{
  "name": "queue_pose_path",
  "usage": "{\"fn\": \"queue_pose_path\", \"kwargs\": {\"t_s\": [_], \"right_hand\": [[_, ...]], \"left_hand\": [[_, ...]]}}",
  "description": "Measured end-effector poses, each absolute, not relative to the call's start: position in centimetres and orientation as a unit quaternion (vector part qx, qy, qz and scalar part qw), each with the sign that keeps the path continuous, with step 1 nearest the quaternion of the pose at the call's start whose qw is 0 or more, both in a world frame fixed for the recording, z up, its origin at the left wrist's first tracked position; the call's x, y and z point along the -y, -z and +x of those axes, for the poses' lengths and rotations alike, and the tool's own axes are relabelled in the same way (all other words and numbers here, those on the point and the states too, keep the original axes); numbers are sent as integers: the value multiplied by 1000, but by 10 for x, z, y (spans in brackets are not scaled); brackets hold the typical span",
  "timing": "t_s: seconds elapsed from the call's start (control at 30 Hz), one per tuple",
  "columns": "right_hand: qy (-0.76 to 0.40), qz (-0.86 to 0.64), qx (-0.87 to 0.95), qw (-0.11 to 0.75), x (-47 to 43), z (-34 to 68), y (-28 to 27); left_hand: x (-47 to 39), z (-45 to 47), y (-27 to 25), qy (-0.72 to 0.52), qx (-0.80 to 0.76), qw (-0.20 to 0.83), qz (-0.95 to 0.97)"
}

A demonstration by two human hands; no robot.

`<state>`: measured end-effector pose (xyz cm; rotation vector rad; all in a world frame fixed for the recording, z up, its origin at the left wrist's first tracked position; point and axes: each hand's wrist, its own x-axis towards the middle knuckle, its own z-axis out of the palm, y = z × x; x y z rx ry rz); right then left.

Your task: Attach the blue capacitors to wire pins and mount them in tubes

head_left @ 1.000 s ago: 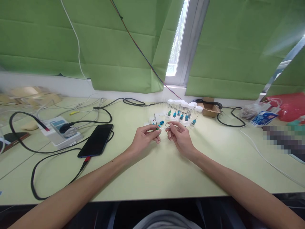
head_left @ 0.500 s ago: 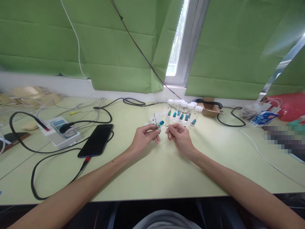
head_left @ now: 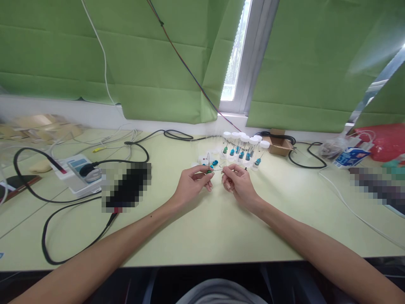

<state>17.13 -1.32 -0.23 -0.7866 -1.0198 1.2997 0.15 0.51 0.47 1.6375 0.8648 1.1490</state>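
Note:
My left hand [head_left: 192,182] is closed, thumb and forefinger pinching a small green piece [head_left: 209,171]. A thin dark wire [head_left: 208,159] with a bent tip stands up from it. Facing it, my right hand [head_left: 239,184] pinches the end of a thin metal rod [head_left: 218,170] that spans the gap between both hands. Just beyond the fingertips lie small shiny blue pieces [head_left: 215,163]. Behind my right hand stand several clear vials with white caps [head_left: 264,145], with blue and green pieces carrying thin wires, such as a blue piece [head_left: 257,161], at them.
On the left are a white power strip [head_left: 74,169], black cables [head_left: 50,219] and a pixelated dark object [head_left: 128,185]. A small cardboard box [head_left: 280,147] stands behind the vials. Farther right lie a blue-and-white packet [head_left: 351,157] and a red bag [head_left: 386,141].
The thin wire above my left fingers has turned from leaning slightly left to nearly upright. Both hands stay almost in place, still pinching.

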Motion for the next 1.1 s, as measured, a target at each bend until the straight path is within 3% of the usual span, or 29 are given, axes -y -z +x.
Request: {"fn": "queue_pose_path", "kwargs": {"t_s": [0.33,0.87,1.1], "right_hand": [[-591,-348,409,602,12,172,1],[-590,-288,425,623,13,170,-2],[-588,-279,426,629,12,170,1]], "left_hand": [[-6,4,-1,-492,-341,414,686],[-15,1,1,-481,-344,521,616],[-11,1,-3,-466,-349,515,629]]}}
